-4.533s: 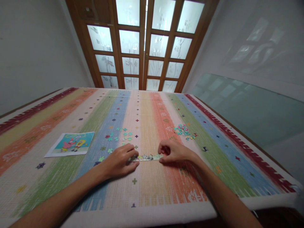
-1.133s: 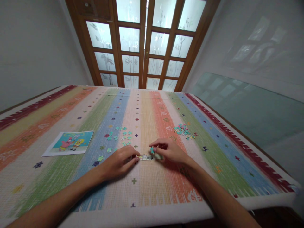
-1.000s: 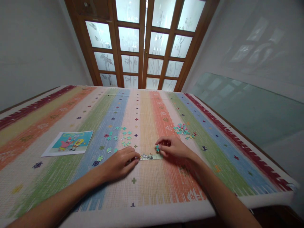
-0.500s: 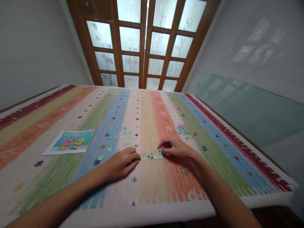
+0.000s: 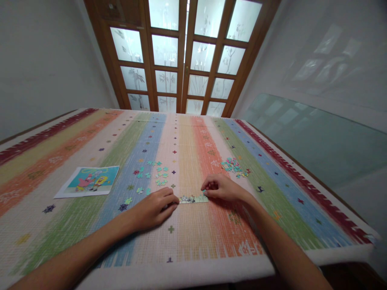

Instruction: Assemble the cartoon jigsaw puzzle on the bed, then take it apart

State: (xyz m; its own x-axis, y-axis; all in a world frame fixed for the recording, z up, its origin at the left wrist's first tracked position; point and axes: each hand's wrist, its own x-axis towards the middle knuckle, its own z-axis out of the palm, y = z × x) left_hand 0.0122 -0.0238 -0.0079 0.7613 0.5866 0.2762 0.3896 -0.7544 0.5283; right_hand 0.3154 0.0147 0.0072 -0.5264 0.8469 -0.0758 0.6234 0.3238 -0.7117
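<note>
A narrow strip of joined jigsaw pieces [image 5: 193,199] lies on the striped tablecloth before me. My left hand [image 5: 159,206] rests at its left end, fingers curled and pressed together, with the fingertips holding that end. At the right end, my right hand [image 5: 223,187] pinches a small teal jigsaw piece [image 5: 204,193] between thumb and forefinger, against the strip's upper edge. Most of that piece is hidden by the fingers. Loose teal pieces [image 5: 161,175] are spread out beyond my left hand. A denser pile of mixed pieces [image 5: 232,165] sits beyond my right hand.
A printed cartoon picture [image 5: 92,179] on white paper lies at the left. The tablecloth [image 5: 193,237] hangs over the table's near edge. Wooden doors with glass panes [image 5: 183,80] stand behind the table, and a glass sheet [image 5: 317,129] is along the right wall.
The fingers of my right hand have closed a little further over the teal piece, so less of it shows. My left hand stays in place.
</note>
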